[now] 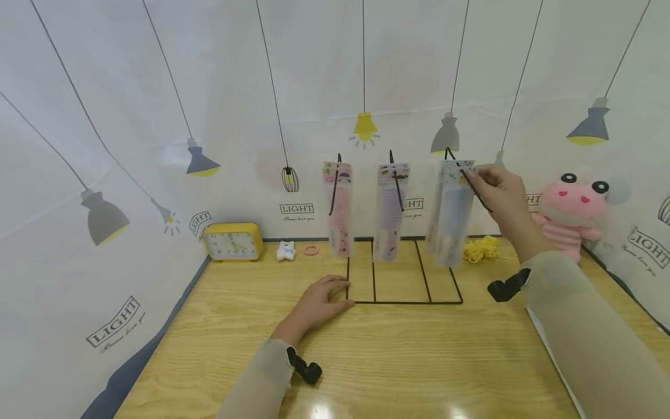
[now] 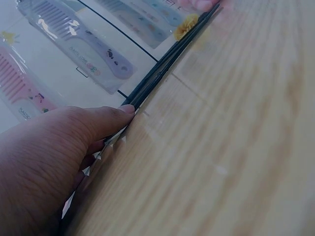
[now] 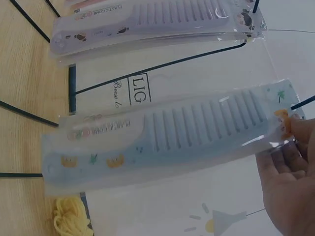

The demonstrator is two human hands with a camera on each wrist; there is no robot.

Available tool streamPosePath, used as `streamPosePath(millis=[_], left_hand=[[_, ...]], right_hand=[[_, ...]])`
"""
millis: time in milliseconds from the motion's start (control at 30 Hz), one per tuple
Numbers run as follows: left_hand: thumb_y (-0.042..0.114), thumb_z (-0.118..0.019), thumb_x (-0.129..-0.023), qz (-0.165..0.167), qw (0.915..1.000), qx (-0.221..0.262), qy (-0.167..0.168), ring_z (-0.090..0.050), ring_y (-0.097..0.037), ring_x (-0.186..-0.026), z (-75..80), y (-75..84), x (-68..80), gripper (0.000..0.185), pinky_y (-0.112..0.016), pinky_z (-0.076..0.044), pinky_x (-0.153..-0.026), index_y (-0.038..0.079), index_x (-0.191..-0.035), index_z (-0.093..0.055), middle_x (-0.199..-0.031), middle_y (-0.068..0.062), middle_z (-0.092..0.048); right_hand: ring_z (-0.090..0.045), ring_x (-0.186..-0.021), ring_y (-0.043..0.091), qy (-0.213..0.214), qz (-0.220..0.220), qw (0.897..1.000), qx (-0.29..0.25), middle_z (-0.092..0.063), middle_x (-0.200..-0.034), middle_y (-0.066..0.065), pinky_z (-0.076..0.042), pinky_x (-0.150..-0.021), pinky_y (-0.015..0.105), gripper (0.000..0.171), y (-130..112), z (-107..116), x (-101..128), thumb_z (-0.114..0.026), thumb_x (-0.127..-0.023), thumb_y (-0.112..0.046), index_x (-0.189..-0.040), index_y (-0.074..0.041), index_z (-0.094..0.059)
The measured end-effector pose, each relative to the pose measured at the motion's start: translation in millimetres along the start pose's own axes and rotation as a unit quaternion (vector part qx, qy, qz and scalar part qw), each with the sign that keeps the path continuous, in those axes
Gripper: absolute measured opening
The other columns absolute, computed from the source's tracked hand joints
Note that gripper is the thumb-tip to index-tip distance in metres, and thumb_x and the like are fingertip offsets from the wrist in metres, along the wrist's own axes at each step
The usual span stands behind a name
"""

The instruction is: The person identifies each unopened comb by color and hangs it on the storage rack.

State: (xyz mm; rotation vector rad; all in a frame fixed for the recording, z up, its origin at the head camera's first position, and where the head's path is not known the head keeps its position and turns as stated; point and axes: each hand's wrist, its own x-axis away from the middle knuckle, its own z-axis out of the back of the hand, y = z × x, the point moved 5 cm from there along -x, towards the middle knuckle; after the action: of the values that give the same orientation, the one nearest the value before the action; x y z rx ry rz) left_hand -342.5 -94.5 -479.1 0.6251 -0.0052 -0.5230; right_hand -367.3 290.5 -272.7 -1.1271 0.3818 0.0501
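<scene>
A black wire rack [image 1: 403, 302] stands on the table with packaged combs hanging from its three hooks. My left hand [image 1: 320, 302] holds the left front corner of its base, the thumb against the wire; the other fingers are partly hidden in the left wrist view. My right hand [image 1: 499, 189] pinches the top edge of a packaged blue comb [image 3: 197, 132] at the right hook. Behind that comb hangs another clear package [image 1: 433, 227], partly covered. A packaged purple comb [image 1: 391, 215] is on the middle hook, and a packaged pink comb [image 1: 342, 218] on the left one.
A yellow alarm clock [image 1: 232, 241], a small white bear figure [image 1: 285, 251] and a pink ring [image 1: 311, 250] sit left of the rack. Yellow yarn [image 1: 481, 249] lies behind my right wrist, near a pink plush toy [image 1: 567, 215]. A lamp-printed cloth backs the table.
</scene>
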Motion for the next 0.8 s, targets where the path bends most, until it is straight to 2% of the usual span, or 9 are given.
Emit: streamPosePath(millis=[100, 200, 500, 567, 733, 800], left_hand=[[0.054, -0.066, -0.093, 0.002, 1.0000, 0.000, -0.004, -0.045, -0.022, -0.139, -1.4, -0.4, 0.4, 0.057, -0.045, -0.038, -0.114, 0.022, -0.141, -0.060, -0.147, 0.006, -0.051], [0.054, -0.066, -0.094, 0.003, 1.0000, 0.000, -0.006, -0.045, -0.022, -0.139, -2.7, -1.3, 0.9, 0.057, -0.045, -0.038, -0.114, 0.022, -0.141, -0.060, -0.148, 0.006, -0.051], [0.055, -0.065, -0.094, 0.006, 0.9999, -0.006, -0.006, -0.044, -0.020, -0.139, -1.7, -1.5, 0.1, 0.057, -0.044, -0.037, -0.115, 0.024, -0.142, -0.059, -0.148, 0.008, -0.050], [0.055, -0.065, -0.094, 0.005, 1.0000, -0.005, -0.004, -0.044, -0.020, -0.139, -0.2, -0.7, -0.4, 0.057, -0.044, -0.037, -0.115, 0.024, -0.141, -0.059, -0.148, 0.008, -0.050], [0.055, -0.065, -0.094, 0.008, 0.9999, -0.006, -0.008, -0.044, -0.020, -0.140, 0.4, -0.6, -0.1, 0.057, -0.044, -0.037, -0.115, 0.024, -0.142, -0.059, -0.148, 0.008, -0.050], [0.055, -0.065, -0.094, 0.009, 0.9999, -0.007, -0.009, -0.044, -0.020, -0.140, 0.1, -0.8, 0.4, 0.057, -0.044, -0.037, -0.115, 0.024, -0.142, -0.059, -0.148, 0.007, -0.050]], right_hand=[[-0.057, -0.109, 0.013, 0.010, -0.015, 1.000, 0.016, -0.067, -0.119, -0.003, -0.049, -0.096, 0.037, 0.063, -3, -2, -2, -0.056, -0.095, -0.059, -0.127, -0.005, -0.063], [-0.056, -0.112, 0.015, 0.019, -0.021, 0.999, 0.026, -0.066, -0.121, 0.000, -0.047, -0.103, 0.044, 0.065, -6, -3, -2, -0.056, -0.095, -0.060, -0.128, -0.004, -0.062], [-0.058, -0.098, 0.004, 0.026, -0.031, 0.999, 0.014, -0.064, -0.099, -0.018, -0.048, -0.100, 0.041, 0.059, -5, 0, -6, -0.061, -0.095, -0.055, -0.127, -0.005, -0.063], [-0.059, -0.101, 0.005, 0.022, -0.035, 0.999, 0.005, -0.065, -0.102, -0.016, -0.047, -0.103, 0.043, 0.061, -3, 1, -6, -0.062, -0.094, -0.056, -0.128, -0.006, -0.062], [-0.052, -0.124, 0.022, -0.001, -0.043, 0.999, 0.002, -0.062, -0.125, -0.001, -0.039, -0.110, 0.052, 0.070, 6, 5, -2, -0.060, -0.092, -0.062, -0.134, -0.006, -0.058], [-0.051, -0.126, 0.024, -0.008, -0.046, 0.999, 0.005, -0.060, -0.130, 0.003, -0.037, -0.111, 0.055, 0.072, 10, 7, 1, -0.058, -0.092, -0.063, -0.136, -0.006, -0.057]])
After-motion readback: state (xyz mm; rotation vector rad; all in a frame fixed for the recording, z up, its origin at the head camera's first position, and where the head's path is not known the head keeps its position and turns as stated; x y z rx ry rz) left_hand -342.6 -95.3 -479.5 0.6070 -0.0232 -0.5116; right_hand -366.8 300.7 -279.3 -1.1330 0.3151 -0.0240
